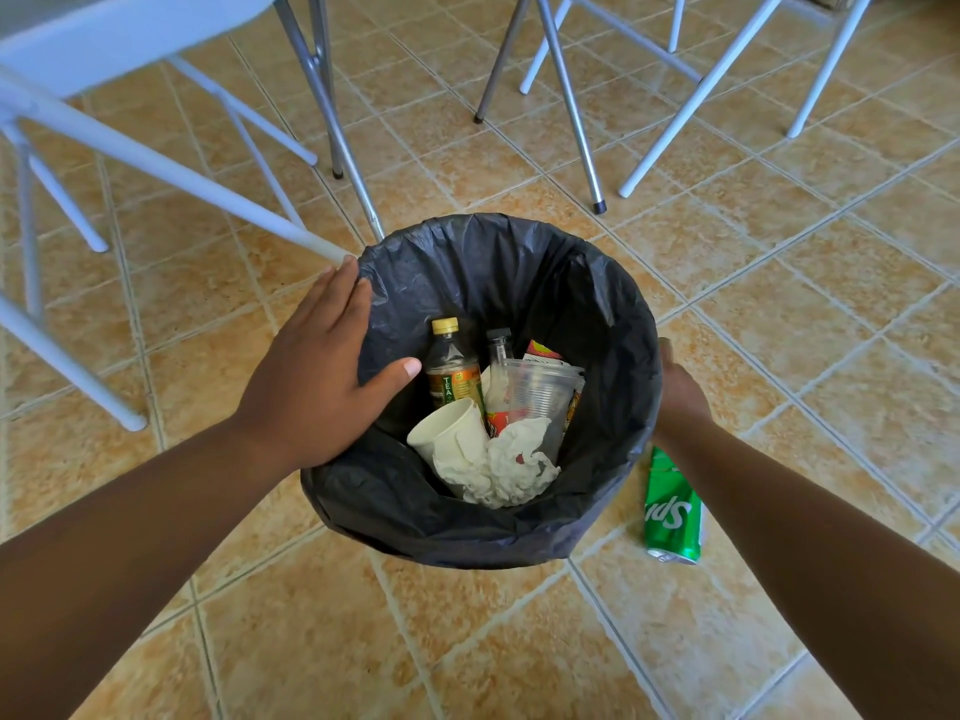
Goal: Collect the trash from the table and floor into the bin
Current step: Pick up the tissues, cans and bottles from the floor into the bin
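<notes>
A round bin (519, 262) lined with a black bag stands on the tiled floor at the centre. Inside lie a tea bottle (452, 368), a clear plastic cup (540, 392), a white paper cup (452, 433), crumpled white tissue (511, 467) and some red packaging. My left hand (322, 366) grips the bin's left rim, thumb inside the bag. My right hand (680, 392) holds the right rim from outside, its fingers mostly hidden behind the bag. A green Sprite can (671, 511) lies on the floor just right of the bin, under my right forearm.
A white folding chair (104, 39) stands at the upper left, one leg ending beside my left hand. Metal table legs (332, 122) and more white chair legs (691, 96) cross the floor beyond the bin.
</notes>
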Demonstrator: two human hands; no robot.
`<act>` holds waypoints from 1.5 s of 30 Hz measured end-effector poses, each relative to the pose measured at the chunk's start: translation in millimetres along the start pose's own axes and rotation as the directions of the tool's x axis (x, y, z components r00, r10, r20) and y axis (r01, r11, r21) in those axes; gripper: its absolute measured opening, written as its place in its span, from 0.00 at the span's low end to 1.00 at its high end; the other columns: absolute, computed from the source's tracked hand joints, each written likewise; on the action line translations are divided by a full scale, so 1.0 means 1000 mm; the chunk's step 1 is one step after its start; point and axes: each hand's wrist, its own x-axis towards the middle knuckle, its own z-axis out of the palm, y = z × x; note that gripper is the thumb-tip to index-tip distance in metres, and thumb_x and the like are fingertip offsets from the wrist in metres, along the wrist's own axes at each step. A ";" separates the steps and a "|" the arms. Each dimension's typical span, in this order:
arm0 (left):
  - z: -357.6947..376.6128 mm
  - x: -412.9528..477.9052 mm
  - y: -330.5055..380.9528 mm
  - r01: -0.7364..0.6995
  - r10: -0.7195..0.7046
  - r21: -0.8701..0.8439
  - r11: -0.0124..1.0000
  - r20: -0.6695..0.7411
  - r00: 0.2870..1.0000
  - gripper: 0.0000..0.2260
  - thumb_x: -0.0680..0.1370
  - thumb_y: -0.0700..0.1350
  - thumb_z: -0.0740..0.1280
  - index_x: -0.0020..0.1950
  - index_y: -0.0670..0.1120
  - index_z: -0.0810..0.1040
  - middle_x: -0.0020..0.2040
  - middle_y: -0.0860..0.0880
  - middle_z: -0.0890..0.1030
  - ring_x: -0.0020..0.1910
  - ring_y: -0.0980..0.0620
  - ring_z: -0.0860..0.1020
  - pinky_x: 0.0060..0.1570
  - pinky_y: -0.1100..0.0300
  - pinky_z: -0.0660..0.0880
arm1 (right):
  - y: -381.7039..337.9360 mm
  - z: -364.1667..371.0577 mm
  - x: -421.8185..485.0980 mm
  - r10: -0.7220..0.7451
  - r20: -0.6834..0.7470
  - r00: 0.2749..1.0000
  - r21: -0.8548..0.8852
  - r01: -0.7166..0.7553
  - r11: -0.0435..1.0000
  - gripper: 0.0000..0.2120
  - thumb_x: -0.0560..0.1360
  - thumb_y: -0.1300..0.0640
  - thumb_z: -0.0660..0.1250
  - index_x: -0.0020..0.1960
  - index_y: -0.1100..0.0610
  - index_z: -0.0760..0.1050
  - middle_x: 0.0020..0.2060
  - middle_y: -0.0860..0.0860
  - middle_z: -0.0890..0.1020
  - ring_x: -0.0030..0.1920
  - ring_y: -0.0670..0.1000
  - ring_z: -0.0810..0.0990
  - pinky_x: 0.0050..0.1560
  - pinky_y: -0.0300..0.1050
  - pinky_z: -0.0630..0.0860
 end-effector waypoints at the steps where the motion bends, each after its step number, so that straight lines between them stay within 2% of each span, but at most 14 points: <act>1: 0.000 0.000 0.000 0.000 0.000 0.003 1.000 0.001 1.000 0.41 0.75 0.68 0.51 0.80 0.44 0.47 0.81 0.49 0.41 0.79 0.53 0.39 0.75 0.57 0.41 | 0.004 -0.002 0.002 -0.025 -0.032 0.999 -0.033 0.024 0.999 0.23 0.75 0.59 0.68 0.60 0.51 0.57 0.61 0.61 0.74 0.48 0.64 0.79 0.42 0.58 0.81; 4: 0.000 0.001 0.000 0.002 -0.002 0.007 1.000 0.002 1.000 0.41 0.75 0.68 0.51 0.80 0.44 0.47 0.81 0.49 0.41 0.79 0.52 0.39 0.75 0.57 0.41 | 0.011 -0.020 0.012 -0.005 -0.080 0.997 -0.018 0.004 1.000 0.28 0.72 0.55 0.73 0.68 0.55 0.64 0.66 0.61 0.69 0.55 0.65 0.77 0.48 0.52 0.77; 8: 0.001 0.002 -0.001 0.008 -0.008 -0.002 1.000 -0.004 1.000 0.41 0.75 0.68 0.52 0.80 0.45 0.47 0.81 0.50 0.41 0.79 0.52 0.40 0.75 0.57 0.42 | 0.003 -0.071 0.023 -0.044 -0.312 0.949 0.175 0.102 0.979 0.27 0.70 0.54 0.75 0.66 0.58 0.71 0.62 0.62 0.74 0.54 0.62 0.79 0.53 0.50 0.76; 12: 0.001 0.003 -0.001 0.017 -0.017 -0.009 1.000 0.005 1.000 0.42 0.75 0.69 0.52 0.80 0.45 0.47 0.81 0.50 0.41 0.79 0.52 0.40 0.76 0.55 0.43 | -0.026 -0.139 0.015 -0.041 -0.504 0.863 0.418 0.286 0.862 0.27 0.69 0.48 0.74 0.65 0.53 0.72 0.62 0.53 0.77 0.49 0.49 0.81 0.44 0.41 0.77; 15: 0.001 0.003 0.000 0.016 -0.016 -0.012 1.000 0.002 1.000 0.42 0.75 0.69 0.52 0.80 0.45 0.47 0.81 0.50 0.41 0.79 0.52 0.41 0.75 0.56 0.43 | -0.059 -0.173 -0.013 -0.121 -0.571 0.812 0.534 0.480 0.696 0.23 0.69 0.49 0.74 0.62 0.48 0.72 0.60 0.46 0.77 0.49 0.45 0.82 0.38 0.38 0.79; 18: 0.002 0.003 -0.002 0.013 -0.013 -0.012 1.000 0.002 1.000 0.42 0.75 0.69 0.53 0.80 0.45 0.47 0.81 0.50 0.42 0.79 0.52 0.41 0.76 0.54 0.44 | -0.089 -0.176 -0.048 -0.312 -0.470 0.826 0.548 0.550 0.630 0.23 0.68 0.51 0.75 0.61 0.49 0.73 0.57 0.47 0.78 0.46 0.49 0.82 0.37 0.45 0.81; 22: 0.004 0.003 -0.002 0.021 -0.021 -0.024 0.999 0.001 1.000 0.42 0.75 0.69 0.53 0.80 0.46 0.47 0.81 0.50 0.42 0.79 0.53 0.41 0.76 0.54 0.44 | -0.107 -0.152 -0.078 -0.570 -0.185 0.800 0.314 0.598 0.738 0.26 0.69 0.48 0.76 0.64 0.52 0.73 0.56 0.50 0.77 0.47 0.49 0.79 0.45 0.50 0.80; 26: 0.005 0.001 0.000 0.025 -0.026 -0.053 0.998 -0.011 1.000 0.40 0.76 0.69 0.51 0.80 0.47 0.47 0.81 0.51 0.42 0.79 0.53 0.41 0.75 0.55 0.43 | -0.115 -0.137 -0.090 -0.666 0.015 0.746 0.152 0.657 0.738 0.28 0.73 0.39 0.69 0.69 0.51 0.71 0.59 0.50 0.78 0.52 0.52 0.80 0.48 0.49 0.79; 29: 0.008 -0.002 0.004 0.028 -0.030 -0.085 0.996 -0.026 0.999 0.40 0.75 0.69 0.50 0.80 0.46 0.49 0.81 0.51 0.43 0.79 0.52 0.42 0.75 0.56 0.43 | -0.110 -0.137 -0.090 -0.657 -0.043 0.753 0.127 0.656 0.744 0.28 0.75 0.38 0.66 0.69 0.53 0.73 0.61 0.52 0.80 0.62 0.54 0.78 0.57 0.52 0.77; 32: 0.011 -0.003 0.009 0.027 -0.031 -0.109 0.994 -0.042 0.999 0.41 0.75 0.70 0.50 0.80 0.45 0.50 0.81 0.50 0.44 0.79 0.52 0.42 0.74 0.56 0.43 | -0.096 -0.141 -0.083 -0.561 -0.220 0.798 0.054 0.584 0.810 0.27 0.77 0.44 0.67 0.69 0.59 0.74 0.68 0.58 0.76 0.74 0.59 0.66 0.71 0.57 0.67; 35: 0.013 -0.002 0.017 0.024 -0.030 -0.113 0.993 -0.056 0.998 0.41 0.75 0.69 0.51 0.80 0.45 0.51 0.81 0.49 0.44 0.79 0.51 0.43 0.74 0.57 0.43 | -0.077 -0.142 -0.077 -0.411 -0.083 0.908 0.088 0.418 0.904 0.34 0.80 0.42 0.61 0.78 0.60 0.61 0.79 0.54 0.58 0.80 0.55 0.49 0.77 0.52 0.55; 37: 0.016 -0.001 0.024 0.010 -0.017 -0.112 0.994 -0.064 0.998 0.41 0.75 0.69 0.51 0.80 0.45 0.51 0.81 0.49 0.44 0.79 0.51 0.43 0.74 0.57 0.43 | -0.065 -0.141 -0.075 -0.372 0.003 0.928 0.122 0.369 0.921 0.36 0.80 0.41 0.58 0.80 0.59 0.53 0.81 0.50 0.49 0.80 0.50 0.45 0.77 0.47 0.51; 40: 0.021 0.001 0.037 -0.014 0.008 -0.089 0.996 -0.066 0.998 0.41 0.75 0.70 0.50 0.80 0.44 0.51 0.81 0.49 0.44 0.79 0.51 0.42 0.74 0.57 0.42 | -0.051 -0.145 -0.073 -0.372 0.016 0.928 0.087 0.370 0.925 0.36 0.81 0.41 0.57 0.80 0.60 0.50 0.81 0.50 0.45 0.80 0.50 0.46 0.78 0.47 0.52; 45: 0.024 0.010 0.045 -0.046 0.043 -0.074 0.996 -0.035 0.998 0.41 0.75 0.69 0.51 0.80 0.44 0.51 0.81 0.49 0.45 0.79 0.51 0.42 0.74 0.57 0.42 | -0.038 -0.144 -0.084 -0.341 -0.015 0.940 0.091 0.341 0.936 0.36 0.81 0.41 0.57 0.80 0.61 0.51 0.81 0.52 0.45 0.80 0.50 0.46 0.77 0.44 0.51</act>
